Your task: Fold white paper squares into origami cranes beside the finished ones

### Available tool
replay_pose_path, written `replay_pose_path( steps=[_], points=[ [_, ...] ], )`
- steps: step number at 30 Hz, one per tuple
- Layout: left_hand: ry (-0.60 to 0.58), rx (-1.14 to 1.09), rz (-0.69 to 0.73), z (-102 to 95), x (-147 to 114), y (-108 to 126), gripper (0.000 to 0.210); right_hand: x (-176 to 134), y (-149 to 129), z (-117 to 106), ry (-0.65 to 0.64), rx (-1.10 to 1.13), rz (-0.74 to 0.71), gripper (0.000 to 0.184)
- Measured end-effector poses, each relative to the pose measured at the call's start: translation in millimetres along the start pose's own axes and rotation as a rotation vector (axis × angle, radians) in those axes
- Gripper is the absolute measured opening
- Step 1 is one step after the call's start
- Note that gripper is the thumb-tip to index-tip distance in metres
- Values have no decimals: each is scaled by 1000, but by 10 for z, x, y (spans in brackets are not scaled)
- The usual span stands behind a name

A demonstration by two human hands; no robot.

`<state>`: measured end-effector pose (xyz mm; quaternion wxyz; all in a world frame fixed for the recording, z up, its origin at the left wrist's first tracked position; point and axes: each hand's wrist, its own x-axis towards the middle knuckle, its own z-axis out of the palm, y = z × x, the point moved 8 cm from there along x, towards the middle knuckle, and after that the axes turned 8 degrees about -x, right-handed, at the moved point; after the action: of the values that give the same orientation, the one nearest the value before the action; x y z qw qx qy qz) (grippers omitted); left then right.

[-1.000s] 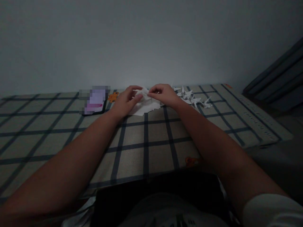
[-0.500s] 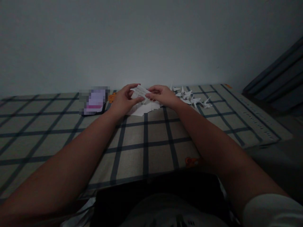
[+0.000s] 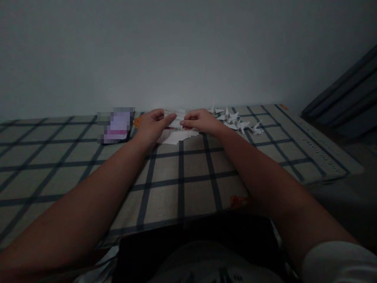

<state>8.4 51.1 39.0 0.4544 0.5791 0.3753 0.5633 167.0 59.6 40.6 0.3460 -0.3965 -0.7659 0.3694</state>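
Between my two hands is a small sheet of white paper [image 3: 174, 114] with faint crease or print lines. My left hand [image 3: 153, 125] grips its left side, thumb on top. On the right side, my right hand [image 3: 201, 120] pinches the paper with thumb and fingertips. Beneath lies a loose pile of white paper sheets [image 3: 172, 137], partly covered by the hands. Several folded paper cranes [image 3: 235, 121] lie in a cluster just right of my right hand.
A phone [image 3: 118, 126] with a blurred lilac screen lies to the left. A checked cloth [image 3: 165, 169] covers the surface, which meets a plain wall [image 3: 182, 51] at the back. Dark folded fabric [image 3: 347, 90] hangs at the far right.
The held paper was tilted up with a corner raised; now it lies flatter and squarer between my hands. Both hands have lowered slightly, and my left thumb has moved onto the sheet.
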Motion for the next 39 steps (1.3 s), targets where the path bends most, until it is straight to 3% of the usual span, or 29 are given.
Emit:
replay_pose_path(
  steps=[7,15,22,27,34,39],
  points=[
    [12,61,-73,-4,-40,1,17,44,69,-109,154,115,7,10],
    [10,108,-59,26,-61,22,18,0,35,-166,165,-20,49,29],
    [6,-33,-51,-25,47,-93,21,59,147,-140,133,163,79,13],
    [-23,-66,-91,-15,69,-145,25,41,183,-219,217,156,112,16],
    [-52,52,-147,4,25,-184,33,48,201,-271,286,143,112,26],
    [-55,180,-120,27,-26,-85,38,38,146,-184,192,189,95,27]
  ],
)
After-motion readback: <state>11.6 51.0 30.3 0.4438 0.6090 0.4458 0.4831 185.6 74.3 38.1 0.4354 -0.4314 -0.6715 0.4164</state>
